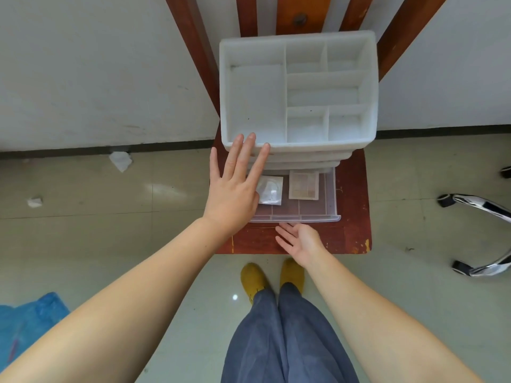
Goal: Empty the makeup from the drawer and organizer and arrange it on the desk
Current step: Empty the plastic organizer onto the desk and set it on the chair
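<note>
the left hand (pixel 235 186) lies flat and open on the front left corner of the white organizer (pixel 298 89), probably to steady it. the right hand (pixel 300 240), open and empty, waits under the pulled-out drawer (pixel 329 200), where a sachet (pixel 271 190) and palette (pixel 303 185) rest near its back.

A white organizer (pixel 298 89) with bare divided compartments stands toward the back of a red-brown wooden chair seat (pixel 354 217). Its clear bottom drawer (pixel 318 211) is pulled out toward the seat's front edge. Inside lie a white sachet (pixel 271 190) on the left and a square palette (pixel 303 185) just beside it. The left hand (pixel 235 189) lies flat, straight fingertips on the organizer's front left corner. The right hand (pixel 301 241) is spread palm-up under the drawer's front lip.
</note>
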### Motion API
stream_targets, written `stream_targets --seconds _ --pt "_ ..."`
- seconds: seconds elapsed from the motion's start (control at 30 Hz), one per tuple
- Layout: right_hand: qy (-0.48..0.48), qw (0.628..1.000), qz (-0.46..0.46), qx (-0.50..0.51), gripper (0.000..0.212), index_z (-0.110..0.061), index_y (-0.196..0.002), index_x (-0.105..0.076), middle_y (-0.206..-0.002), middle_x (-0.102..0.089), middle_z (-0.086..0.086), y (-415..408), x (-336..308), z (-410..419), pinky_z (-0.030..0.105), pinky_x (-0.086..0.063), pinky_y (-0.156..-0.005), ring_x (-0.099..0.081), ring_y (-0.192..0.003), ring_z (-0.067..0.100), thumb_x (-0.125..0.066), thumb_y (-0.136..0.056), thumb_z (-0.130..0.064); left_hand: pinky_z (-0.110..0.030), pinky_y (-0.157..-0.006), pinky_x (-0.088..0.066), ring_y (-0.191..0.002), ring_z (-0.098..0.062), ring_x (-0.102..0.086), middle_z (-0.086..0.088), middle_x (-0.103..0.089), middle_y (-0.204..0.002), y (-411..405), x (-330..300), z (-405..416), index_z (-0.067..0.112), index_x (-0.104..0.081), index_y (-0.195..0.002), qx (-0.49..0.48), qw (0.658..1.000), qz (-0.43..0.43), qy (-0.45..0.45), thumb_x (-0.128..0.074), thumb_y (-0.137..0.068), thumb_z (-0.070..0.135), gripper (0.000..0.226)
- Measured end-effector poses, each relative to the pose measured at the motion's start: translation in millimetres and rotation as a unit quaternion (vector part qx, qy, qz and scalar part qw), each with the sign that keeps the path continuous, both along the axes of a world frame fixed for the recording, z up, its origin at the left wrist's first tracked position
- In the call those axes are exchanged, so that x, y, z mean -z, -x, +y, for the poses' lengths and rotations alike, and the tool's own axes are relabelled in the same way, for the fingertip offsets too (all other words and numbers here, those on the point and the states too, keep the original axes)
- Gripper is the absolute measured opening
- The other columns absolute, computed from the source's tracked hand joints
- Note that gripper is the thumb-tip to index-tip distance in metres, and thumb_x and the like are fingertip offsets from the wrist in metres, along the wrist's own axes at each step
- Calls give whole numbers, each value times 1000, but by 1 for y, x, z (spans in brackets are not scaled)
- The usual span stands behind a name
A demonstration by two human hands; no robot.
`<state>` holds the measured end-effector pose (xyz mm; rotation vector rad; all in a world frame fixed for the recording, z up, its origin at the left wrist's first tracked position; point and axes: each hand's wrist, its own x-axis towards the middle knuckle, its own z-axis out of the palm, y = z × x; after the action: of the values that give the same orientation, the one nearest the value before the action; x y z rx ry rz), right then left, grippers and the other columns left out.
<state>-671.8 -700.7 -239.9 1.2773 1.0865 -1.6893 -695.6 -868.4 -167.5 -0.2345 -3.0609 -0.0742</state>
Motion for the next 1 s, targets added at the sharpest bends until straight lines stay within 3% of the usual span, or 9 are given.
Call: stream_targets --seconds 0.13,0.23,0.3,0.4,0.5,0.67,0.73,0.87,1.0 --pt "-50 927 34 -370 33 -2 -120 -55 -111 -68 12 19 -37 10 22 -50 -64 -65 -85 18 -31 -99 -10 -58 -110 -22 -138 -32 -27 -17 -32 -147 -16 7 2 9 -32 -142 150 988 11 -27 -42 -84 8 59" --pt "-131 840 223 -478 29 -8 -105 -61 -96 -68 7 45 -50 20 21 -50 -65 -66 -79 16 -33 -97 -9 -44 -94 -49 -114 -34 -56 -17 -57 -125 -27 32 13 5 -55 -125 220 961 -142 -89 -35 -83 8 46" --pt "-245 704 355 -565 29 -11 -117 -57 -119 -58 9 62 -38 25 29 -45 -89 -57 -108 22 -38 -94 -8 -42 -102 -42 -127 -32 -45 -15 -47 -139 -22 53 21 7 -49 -133 135 958 -229 -107 -38 -90 7 45" --pt "-331 445 396 -731 52 -17 -141 -35 -155 -17 9 82 -1 32 42 -14 -117 -14 -144 28 -48 -91 -12 -38 -117 -19 -144 -27 -17 -11 -20 -155 -2 78 31 15 -27 -147 -1 958 -263 -110 -45 -91 8 60" --pt "-350 345 384 -782 64 -20 -144 -22 -155 -11 12 95 23 34 50 1 -117 -4 -145 30 -55 -90 -21 -45 -117 2 -146 -28 -3 -11 -8 -157 14 97 36 17 -4 -151 -27 960 -278 -9 -54 -87 11 82" --pt "-377 295 394 -785 62 -15 -142 -24 -144 -28 16 100 30 34 49 -9 -116 -21 -137 35 -55 -90 -20 -48 -116 3 -140 -32 -19 -15 -24 -149 22 112 29 7 -3 -150 2 958 -269 101 -54 -88 12 80" --pt "-365 305 404 -781 60 -13 -140 -28 -140 -32 17 95 27 37 46 -19 -113 -27 -132 36 -55 -89 -26 -46 -116 -1 -135 -34 -27 -16 -32 -143 21 112 27 3 -12 -148 17 962 -256 90 -56 -87 19 77" --pt "-331 416 401 -746 65 -15 -137 -33 -132 -40 14 88 -1 43 41 -42 -94 -39 -123 34 -60 -82 -38 -37 -112 -20 -127 -32 -37 -14 -40 -136 19 88 26 4 -22 -145 -25 958 -284 1 -67 -78 37 87" --pt "-296 520 423 -680 73 -19 -141 -30 -137 -40 10 78 -40 57 39 -43 -97 -38 -126 31 -64 -80 -41 -34 -97 -38 -118 -29 -42 -11 -44 -128 5 48 21 7 -35 -135 -55 950 -288 -105 -69 -74 40 77"
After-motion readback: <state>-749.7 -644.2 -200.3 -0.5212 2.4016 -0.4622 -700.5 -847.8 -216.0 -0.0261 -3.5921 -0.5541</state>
